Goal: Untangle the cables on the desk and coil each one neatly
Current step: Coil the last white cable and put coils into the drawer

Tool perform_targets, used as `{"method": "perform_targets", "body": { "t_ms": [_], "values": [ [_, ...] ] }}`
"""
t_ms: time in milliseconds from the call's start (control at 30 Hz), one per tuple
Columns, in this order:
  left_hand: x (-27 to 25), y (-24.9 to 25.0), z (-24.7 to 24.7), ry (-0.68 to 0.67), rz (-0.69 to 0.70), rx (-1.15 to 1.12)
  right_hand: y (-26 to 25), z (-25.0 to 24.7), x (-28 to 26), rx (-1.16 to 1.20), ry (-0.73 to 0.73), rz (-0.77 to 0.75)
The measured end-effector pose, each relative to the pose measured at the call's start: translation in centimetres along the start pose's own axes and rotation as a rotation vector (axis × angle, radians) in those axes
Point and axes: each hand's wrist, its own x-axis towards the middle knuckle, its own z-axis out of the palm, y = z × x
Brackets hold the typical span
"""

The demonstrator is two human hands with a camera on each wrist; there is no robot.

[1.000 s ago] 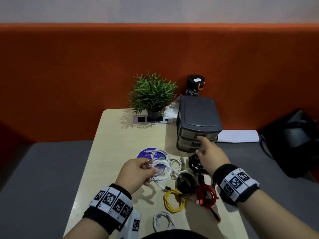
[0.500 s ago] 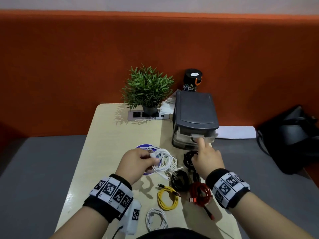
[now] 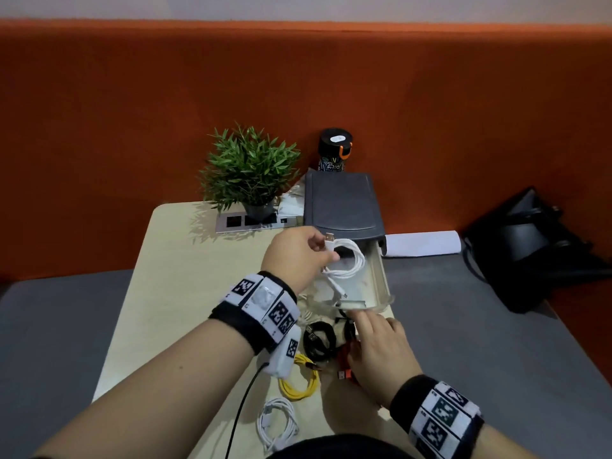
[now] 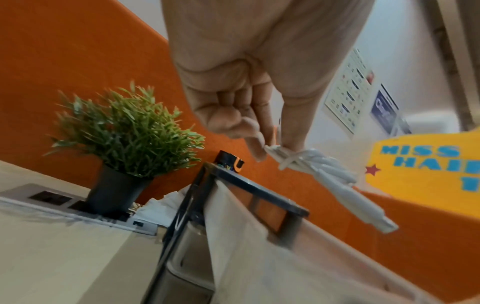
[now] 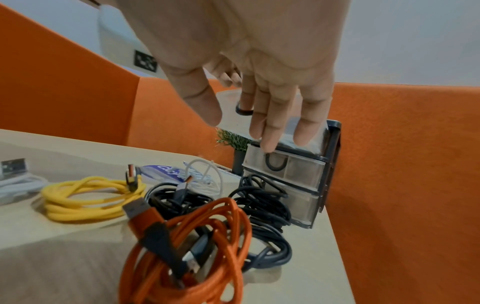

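Observation:
My left hand [image 3: 326,251] pinches a coiled white cable [image 3: 349,265] and holds it just above the pulled-out top drawer [image 3: 381,286] of a grey drawer unit [image 3: 341,203]. The left wrist view shows thumb and fingers of that hand [image 4: 270,144] pinching the white coil [image 4: 311,162] by its wrapped part. My right hand [image 3: 357,314] has straight fingers touching the drawer's front lip. On the desk in front of the unit lie black coils [image 3: 319,339], a red-orange cable [image 5: 194,236], a yellow coil [image 3: 298,380] and another white coil [image 3: 276,422].
A potted plant [image 3: 248,173] stands on a socket strip [image 3: 231,221] at the desk's back. A black bottle [image 3: 334,150] is behind the drawer unit. An orange partition closes off the back. A black bag [image 3: 530,246] lies on the grey surface at the right.
The top drawer has slid out toward me with my right hand at its front. My left hand has lifted the white coil off the desk and carried it over the open drawer.

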Motion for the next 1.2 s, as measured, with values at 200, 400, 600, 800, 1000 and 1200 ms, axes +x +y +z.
{"method": "perform_targets", "body": {
  "t_ms": [200, 400, 600, 800, 1000, 1200],
  "values": [
    [1.3, 0.0, 2.7, -0.066, 0.154, 0.449, 0.2, -0.6, -1.2, 0.030, -0.001, -0.023],
    [1.6, -0.7, 3.9, -0.097, 0.312, 0.727, 0.2, -0.8, -1.4, 0.012, -0.052, -0.002],
    [1.6, -1.4, 1.8, 0.058, 0.220, 0.411, 0.3, -0.9, -0.8, -0.001, -0.119, -0.014],
    [1.3, -6.6, -2.3, 0.153, -0.029, 0.355, 0.5, -1.5, 1.1, -0.003, -0.120, 0.012],
    [-0.6, -12.1, -1.4, -0.217, -0.021, 0.547, 0.3, -1.8, 2.0, -0.001, -0.113, 0.040],
    [-1.5, -14.6, 0.5, -0.345, 0.008, 0.711, -2.3, -1.3, 1.9, 0.069, -0.113, -0.122]
  ]
}}
